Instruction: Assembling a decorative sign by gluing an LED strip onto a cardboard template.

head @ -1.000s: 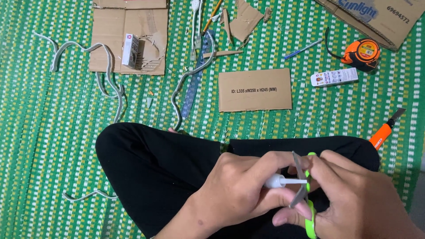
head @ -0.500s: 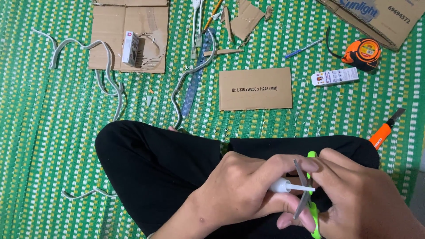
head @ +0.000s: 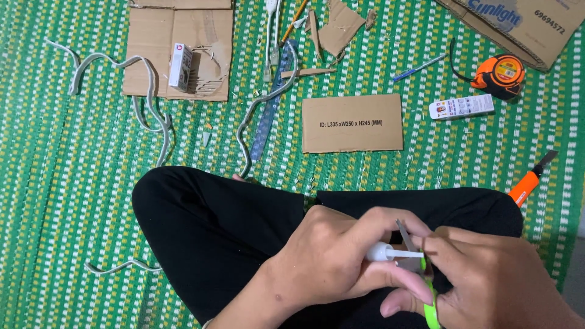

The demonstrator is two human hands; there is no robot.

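Left hand (head: 332, 259) fingers grip a white nozzle (head: 387, 252); right hand (head: 493, 283) fingers close green scissors (head: 420, 271) on its tip.

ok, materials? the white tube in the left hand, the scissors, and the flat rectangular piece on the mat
White tube: looks like smooth, slightly glossy plastic with a thin nozzle.
Scissors: grey matte blades, probably metal; lime green handle, likely plastic.
Flat rectangular piece: brown corrugated cardboard by its colour and matte face.
Mat: woven green, white and yellow strands; plastic or reed, cannot tell.
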